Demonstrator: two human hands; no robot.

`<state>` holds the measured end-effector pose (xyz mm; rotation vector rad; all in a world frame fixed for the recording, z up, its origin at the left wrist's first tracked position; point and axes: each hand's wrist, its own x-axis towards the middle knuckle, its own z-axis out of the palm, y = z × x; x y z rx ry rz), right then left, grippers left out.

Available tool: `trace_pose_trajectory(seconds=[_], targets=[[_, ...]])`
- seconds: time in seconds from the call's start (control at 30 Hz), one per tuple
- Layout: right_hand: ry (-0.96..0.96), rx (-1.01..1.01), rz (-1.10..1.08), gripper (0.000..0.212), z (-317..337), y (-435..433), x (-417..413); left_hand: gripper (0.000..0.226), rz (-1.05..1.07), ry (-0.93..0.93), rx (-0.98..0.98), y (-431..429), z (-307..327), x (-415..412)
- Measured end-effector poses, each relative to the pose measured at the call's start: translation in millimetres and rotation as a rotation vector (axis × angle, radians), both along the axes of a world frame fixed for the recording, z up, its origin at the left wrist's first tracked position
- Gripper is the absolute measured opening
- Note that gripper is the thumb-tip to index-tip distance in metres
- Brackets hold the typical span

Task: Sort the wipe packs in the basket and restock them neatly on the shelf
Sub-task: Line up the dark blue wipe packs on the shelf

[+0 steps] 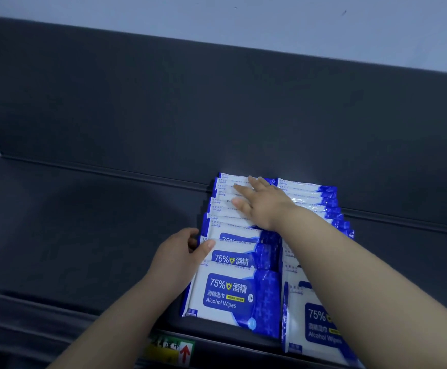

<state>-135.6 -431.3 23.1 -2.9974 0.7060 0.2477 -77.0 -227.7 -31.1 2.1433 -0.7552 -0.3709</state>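
Dark grey shelf point(89, 222) with a matching back panel carries two adjoining rows of blue-and-white wipe packs, overlapped like shingles from back to front. Left row point(233, 288) ends in a front pack labelled "75% Alcohol Wipes"; right row point(320, 201) lies touching it and is partly hidden under the right forearm. Left hand point(177, 257) grips the left edge of the left row, thumb on top of a pack and fingers curled against its side. Right hand point(262, 206) rests flat on the rear packs of the left row, fingers spread. Price label point(172, 351) with a red arrow sits on the shelf's front edge.
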Motion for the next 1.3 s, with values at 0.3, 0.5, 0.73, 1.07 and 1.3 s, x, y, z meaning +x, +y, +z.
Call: trace_pose_trajectory(seconds=[0.3,0.5,0.73,1.07,1.3], targets=[[-0.011,-0.054,-0.019,0.062,-8,-5,8,0.036,-0.026,0.009,0.014,5,-2,1],[-0.027,0.029,-0.039,0.061,-11,-9,15,0.023,0.028,-0.017,0.011,5,-1,0],[-0.048,0.073,-0.029,0.059,-10,-4,7,0.028,0.017,-0.065,0.043,4,6,-4],[0.025,0.095,0.167,0.055,4,41,-53,0.030,0.018,-0.145,0.038,-3,1,-1],[-0.005,0.065,0.219,0.052,-12,48,-61,0.030,0.020,-0.179,0.016,-5,0,-1]])
